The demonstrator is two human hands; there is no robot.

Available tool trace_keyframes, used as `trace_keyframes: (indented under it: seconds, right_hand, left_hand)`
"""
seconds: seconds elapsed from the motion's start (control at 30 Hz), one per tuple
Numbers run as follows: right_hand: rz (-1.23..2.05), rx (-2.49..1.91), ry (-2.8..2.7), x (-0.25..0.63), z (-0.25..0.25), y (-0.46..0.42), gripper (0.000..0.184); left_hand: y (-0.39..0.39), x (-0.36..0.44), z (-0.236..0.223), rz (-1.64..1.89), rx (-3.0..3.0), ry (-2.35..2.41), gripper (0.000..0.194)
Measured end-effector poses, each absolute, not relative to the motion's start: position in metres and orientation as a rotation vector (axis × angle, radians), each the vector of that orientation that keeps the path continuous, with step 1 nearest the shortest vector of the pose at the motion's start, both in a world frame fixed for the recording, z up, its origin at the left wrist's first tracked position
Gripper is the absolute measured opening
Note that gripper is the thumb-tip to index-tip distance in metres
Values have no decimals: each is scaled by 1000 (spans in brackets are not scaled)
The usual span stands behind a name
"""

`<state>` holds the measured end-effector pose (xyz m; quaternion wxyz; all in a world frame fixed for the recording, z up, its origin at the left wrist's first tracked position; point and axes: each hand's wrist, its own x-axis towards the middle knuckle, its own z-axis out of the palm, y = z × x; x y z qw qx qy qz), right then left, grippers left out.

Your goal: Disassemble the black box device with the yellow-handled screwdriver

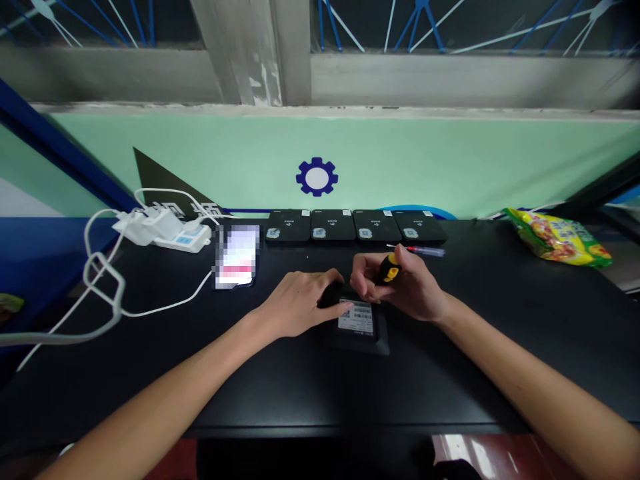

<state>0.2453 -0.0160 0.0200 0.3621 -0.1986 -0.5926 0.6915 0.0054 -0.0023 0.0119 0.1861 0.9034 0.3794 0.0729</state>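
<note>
A flat black box (381, 327) with a white printed label (356, 316) lies on the table in front of me. My left hand (300, 303) holds its left side, with the thumb across the label and the fingers round the far edge. In my right hand (415, 283) is a screwdriver with a black and yellow handle (389, 269), gripped over the far right part of the box. The fingers hide its tip. Just beyond that hand lies a slim tool with a red collar and a clear bluish handle (427, 251).
Several similar black boxes (333, 225) stand in a row along the wall. At the left are a lit phone (239, 257), a white power strip (187, 237) with plugs, and looping white cables (165, 310). A yellow-green snack bag (560, 238) sits at the far right of the black table (280, 387).
</note>
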Motion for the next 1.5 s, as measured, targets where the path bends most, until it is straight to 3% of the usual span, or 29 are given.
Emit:
trace_keyframes:
  seconds: [1.5]
  right_hand:
    - [1712,-529,-1643,245,16,-17,88]
  left_hand:
    - [-2,6,11,240,2552,1056,43]
